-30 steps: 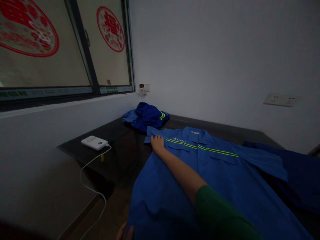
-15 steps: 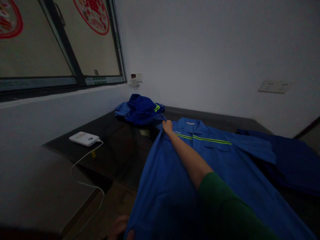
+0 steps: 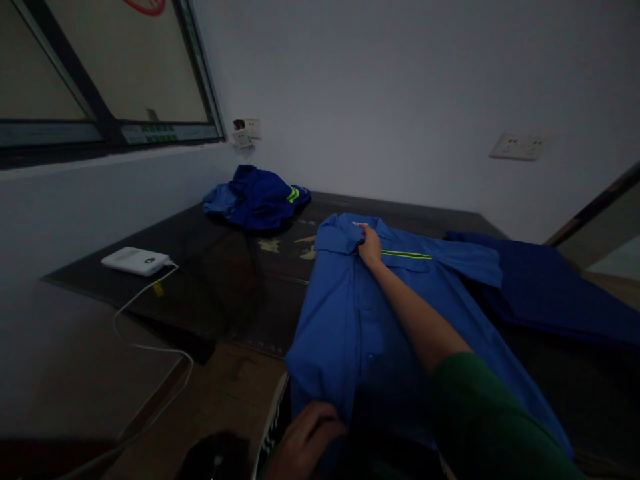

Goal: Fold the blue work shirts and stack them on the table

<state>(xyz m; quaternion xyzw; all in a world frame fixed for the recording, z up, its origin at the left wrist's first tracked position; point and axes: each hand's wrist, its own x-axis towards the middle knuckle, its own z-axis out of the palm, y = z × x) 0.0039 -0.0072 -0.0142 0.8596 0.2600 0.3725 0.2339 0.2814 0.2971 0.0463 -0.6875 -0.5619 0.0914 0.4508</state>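
Observation:
A blue work shirt (image 3: 400, 320) with a yellow-green stripe lies front up on the dark table. Its left side is folded inward over the front, with the sleeve cuff near the collar. My right hand (image 3: 369, 248), reaching out from a green sleeve, is closed on the folded cloth just below the collar. Low in the view, my left hand (image 3: 307, 440) grips the shirt's lower left edge, its fingers curled over the fabric. Shadow hides the part of the shirt closest to me.
A crumpled pile of blue clothes (image 3: 263, 200) sits at the back left. Dark blue folded garments (image 3: 545, 287) lie to the right. A white power bank (image 3: 135, 261) with a cable rests at the table's left. Wall sockets (image 3: 519, 147) are behind the dark table (image 3: 235, 293).
My right hand has brought the shirt's left side and sleeve rightward across the front. My left hand has come further into view with the lower edge. The view has shifted slightly.

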